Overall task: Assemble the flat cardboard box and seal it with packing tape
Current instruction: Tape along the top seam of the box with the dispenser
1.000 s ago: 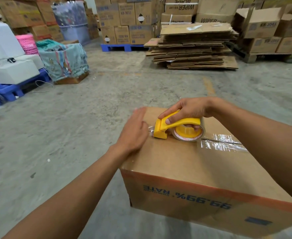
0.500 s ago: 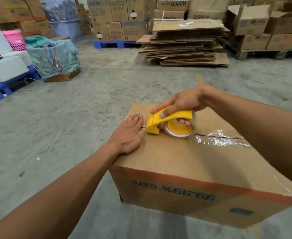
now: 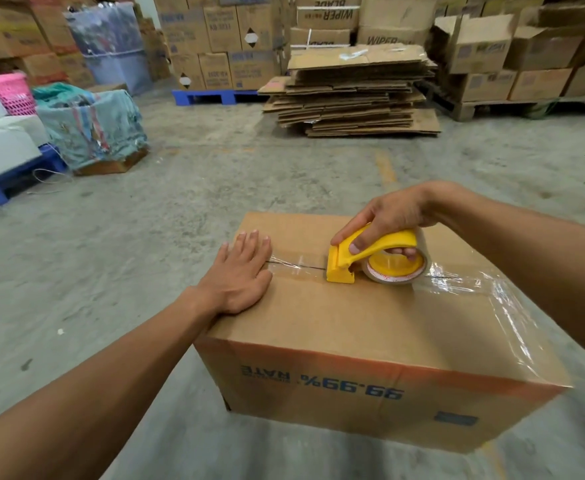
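An assembled cardboard box point(image 3: 353, 327) stands on the concrete floor with its top flaps closed. Clear tape point(image 3: 464, 282) runs along the centre seam and down the right side. My right hand point(image 3: 391, 216) grips a yellow tape dispenser point(image 3: 370, 258) that sits on the seam near the middle of the top. My left hand point(image 3: 239, 275) lies flat, fingers straight, on the left end of the seam, pressing the tape there. A short taped stretch shows between my left hand and the dispenser.
A stack of flattened cardboard point(image 3: 353, 95) lies on the floor ahead. Stacked boxes on a blue pallet point(image 3: 215, 97) and a wooden pallet point(image 3: 485, 105) line the back. A cloth-covered bundle point(image 3: 90, 126) and white blocks point(image 3: 4, 147) stand at left.
The dispenser and my left hand were touching; a taped gap now lies between them, with the dispenser nearer the middle of the seam. My left hand stays flat at the left end.
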Tool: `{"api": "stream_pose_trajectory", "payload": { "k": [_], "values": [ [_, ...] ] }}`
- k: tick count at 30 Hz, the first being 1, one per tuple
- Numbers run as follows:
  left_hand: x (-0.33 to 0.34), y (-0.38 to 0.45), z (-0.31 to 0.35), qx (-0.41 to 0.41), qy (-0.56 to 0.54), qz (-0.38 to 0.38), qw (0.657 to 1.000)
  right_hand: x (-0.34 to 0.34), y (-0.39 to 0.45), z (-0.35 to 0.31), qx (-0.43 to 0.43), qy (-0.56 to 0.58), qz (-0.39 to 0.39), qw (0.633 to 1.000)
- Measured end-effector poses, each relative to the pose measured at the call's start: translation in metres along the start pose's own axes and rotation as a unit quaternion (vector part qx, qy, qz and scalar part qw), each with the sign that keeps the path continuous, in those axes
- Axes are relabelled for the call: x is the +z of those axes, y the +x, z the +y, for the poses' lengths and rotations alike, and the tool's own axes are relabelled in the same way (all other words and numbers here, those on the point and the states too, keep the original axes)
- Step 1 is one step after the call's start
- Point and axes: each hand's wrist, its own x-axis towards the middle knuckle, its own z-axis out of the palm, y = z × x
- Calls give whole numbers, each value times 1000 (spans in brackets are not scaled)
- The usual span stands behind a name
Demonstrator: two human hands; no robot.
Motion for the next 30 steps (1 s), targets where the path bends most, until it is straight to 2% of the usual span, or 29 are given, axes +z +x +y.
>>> {"api": "stream_pose_trajectory", "payload": {
  "k": [3,6,8,12,20,27,30],
  "values": [
    [-3,6,29,56,21,6,998,-1,1,1,6,1,1,1000],
    [-4,15,69,116,-11,-5,993,-1,3,1,5,8,-7,1000],
    [4,19,83,112,-39,-8,993,-2,2,3,1,11,-18,1000],
    [17,19,81,96,-23,5,995,3,-1,4,-21,12,-35,999],
    [20,23,78,97,-16,28,995,-11,-9,14,9,19,-37,999],
    [20,21,77,97,-12,28,995,-35,-82,76,100,47,5,994],
    [18,22,80,91,0,16,996,-28,-91,81,93,34,18,995]
  ]
}}
